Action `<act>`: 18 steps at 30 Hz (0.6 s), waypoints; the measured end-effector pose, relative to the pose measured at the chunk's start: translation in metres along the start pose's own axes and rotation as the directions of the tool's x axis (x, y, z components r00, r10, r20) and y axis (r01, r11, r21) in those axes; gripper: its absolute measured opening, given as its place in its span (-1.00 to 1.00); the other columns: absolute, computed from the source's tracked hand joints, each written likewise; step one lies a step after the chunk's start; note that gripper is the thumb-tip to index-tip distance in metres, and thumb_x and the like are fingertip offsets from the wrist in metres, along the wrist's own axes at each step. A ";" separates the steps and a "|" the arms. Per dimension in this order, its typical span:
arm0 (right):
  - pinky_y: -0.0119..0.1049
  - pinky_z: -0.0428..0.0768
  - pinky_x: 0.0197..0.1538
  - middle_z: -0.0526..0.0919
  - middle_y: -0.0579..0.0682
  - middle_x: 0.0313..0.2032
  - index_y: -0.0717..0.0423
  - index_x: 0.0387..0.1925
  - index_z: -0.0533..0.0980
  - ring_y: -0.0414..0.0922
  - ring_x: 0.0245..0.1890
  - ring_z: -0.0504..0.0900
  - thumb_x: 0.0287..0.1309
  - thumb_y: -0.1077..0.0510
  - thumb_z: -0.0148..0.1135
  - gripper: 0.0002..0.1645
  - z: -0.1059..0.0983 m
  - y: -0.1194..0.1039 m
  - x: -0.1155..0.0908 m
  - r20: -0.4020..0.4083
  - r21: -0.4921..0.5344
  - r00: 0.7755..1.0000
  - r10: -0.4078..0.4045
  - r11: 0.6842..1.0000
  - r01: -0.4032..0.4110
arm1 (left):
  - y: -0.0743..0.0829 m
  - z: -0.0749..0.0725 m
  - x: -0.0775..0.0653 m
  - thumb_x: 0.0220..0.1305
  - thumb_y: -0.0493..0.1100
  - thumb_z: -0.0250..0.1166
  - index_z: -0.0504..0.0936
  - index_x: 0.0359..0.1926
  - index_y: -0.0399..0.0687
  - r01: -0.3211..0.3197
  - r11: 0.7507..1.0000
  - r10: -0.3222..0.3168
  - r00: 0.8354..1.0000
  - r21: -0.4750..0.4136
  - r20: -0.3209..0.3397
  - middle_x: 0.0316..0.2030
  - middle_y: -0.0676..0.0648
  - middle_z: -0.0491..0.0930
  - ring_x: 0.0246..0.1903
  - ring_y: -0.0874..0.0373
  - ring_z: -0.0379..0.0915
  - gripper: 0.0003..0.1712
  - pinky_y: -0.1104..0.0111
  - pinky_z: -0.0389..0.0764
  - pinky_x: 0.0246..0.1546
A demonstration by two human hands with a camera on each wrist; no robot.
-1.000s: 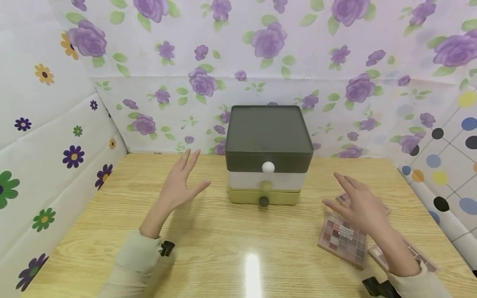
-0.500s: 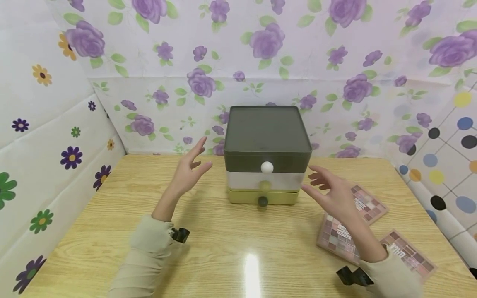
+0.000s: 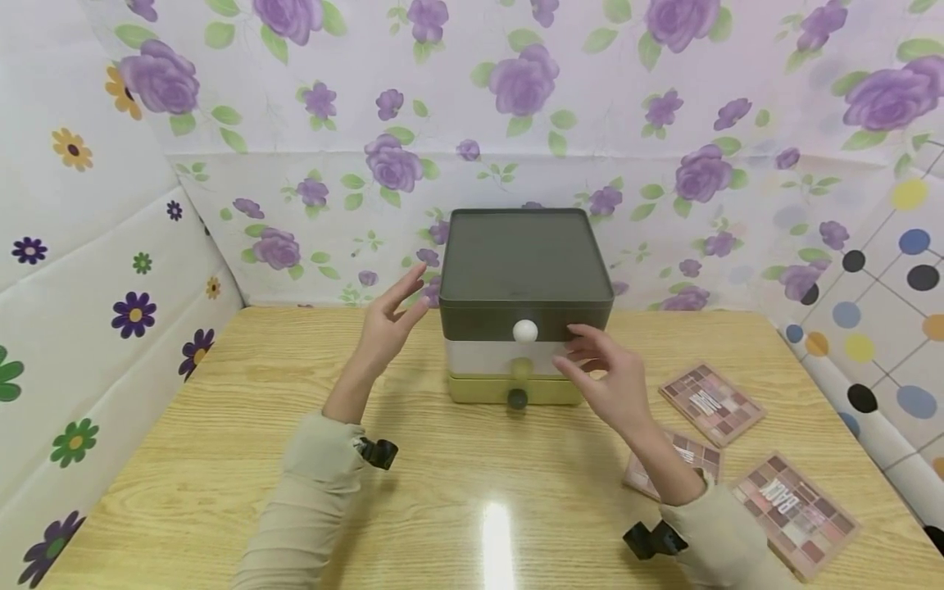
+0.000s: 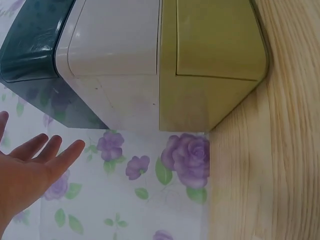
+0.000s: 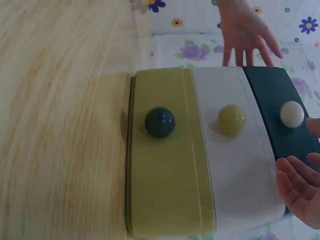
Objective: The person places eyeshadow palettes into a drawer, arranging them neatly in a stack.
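A small three-drawer box [image 3: 527,254] stands at the back of the table, its tiers dark green, white and olive yellow from top to bottom. Each drawer has a round knob: a white knob [image 3: 525,331] on top, a yellow knob [image 5: 231,120] in the middle, a dark green knob [image 5: 160,122] below. My right hand [image 3: 615,381] hovers before the box's right front, thumb and fingers apart, holding nothing. To the left of the box my left hand [image 3: 387,332] is raised with relaxed fingers, also holding nothing; in the left wrist view a gap shows between it and the box.
Three eyeshadow palettes lie on the right of the wooden table [image 3: 442,492]: one palette [image 3: 711,404] at the back, one palette [image 3: 693,455] partly behind my right forearm, one palette [image 3: 796,512] nearer the front. Floral cloth [image 3: 310,98] hangs close behind the box.
My right hand has moved left from above the palettes to the front of the box, uncovering the back palette. My left hand has shifted right and slightly up, closer to the box.
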State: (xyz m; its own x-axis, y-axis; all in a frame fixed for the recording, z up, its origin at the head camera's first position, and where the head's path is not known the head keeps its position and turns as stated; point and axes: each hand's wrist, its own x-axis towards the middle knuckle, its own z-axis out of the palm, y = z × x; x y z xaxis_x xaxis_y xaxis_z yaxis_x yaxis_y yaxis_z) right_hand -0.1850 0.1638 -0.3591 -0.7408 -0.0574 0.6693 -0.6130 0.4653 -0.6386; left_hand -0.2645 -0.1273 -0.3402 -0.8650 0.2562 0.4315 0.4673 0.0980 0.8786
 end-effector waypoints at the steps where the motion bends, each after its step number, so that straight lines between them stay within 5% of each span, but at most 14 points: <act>1: -0.37 0.58 -0.43 0.65 0.21 -0.40 0.39 -0.11 0.50 -0.08 -0.45 0.62 -0.17 0.42 0.37 -0.54 0.003 -0.005 0.001 -0.008 0.018 1.000 0.001 1.000 0.000 | -0.001 0.002 0.002 0.30 -0.27 0.06 0.22 0.31 -0.13 -0.013 1.000 0.013 1.000 -0.023 -0.006 0.32 -0.05 0.15 0.26 -0.02 0.09 -0.44 0.05 0.27 0.15; 8: -0.44 0.56 -0.46 0.63 0.26 -0.45 0.47 -0.19 0.50 -0.14 -0.49 0.60 -0.19 0.47 0.35 -0.60 0.020 -0.027 0.006 -0.052 0.085 0.998 -0.018 0.996 0.022 | 0.000 0.013 0.009 0.23 -0.33 0.14 0.37 0.17 -0.32 -0.068 0.992 0.061 0.996 -0.108 -0.061 0.27 -0.14 0.23 0.27 0.14 0.09 -0.53 0.26 0.37 0.10; 18: -0.47 0.54 -0.49 0.63 0.26 -0.49 0.48 -0.20 0.49 -0.15 -0.53 0.59 -0.19 0.49 0.34 -0.61 0.040 -0.027 0.012 -0.105 0.158 0.994 -0.034 0.986 0.050 | -0.005 0.020 0.012 0.22 -0.34 0.16 0.47 0.04 -0.45 -0.070 0.988 0.059 0.995 -0.141 -0.079 0.25 -0.19 0.26 0.25 0.12 0.13 -0.63 0.22 0.38 0.09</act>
State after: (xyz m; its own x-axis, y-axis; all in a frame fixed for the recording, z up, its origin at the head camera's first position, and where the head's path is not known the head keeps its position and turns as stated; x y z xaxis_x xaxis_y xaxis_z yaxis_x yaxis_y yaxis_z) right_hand -0.1880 0.1153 -0.3490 -0.6867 0.0204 0.7266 -0.6850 0.3165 -0.6562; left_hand -0.2740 -0.1058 -0.3435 -0.8476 0.1852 0.4973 0.4961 -0.0562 0.8665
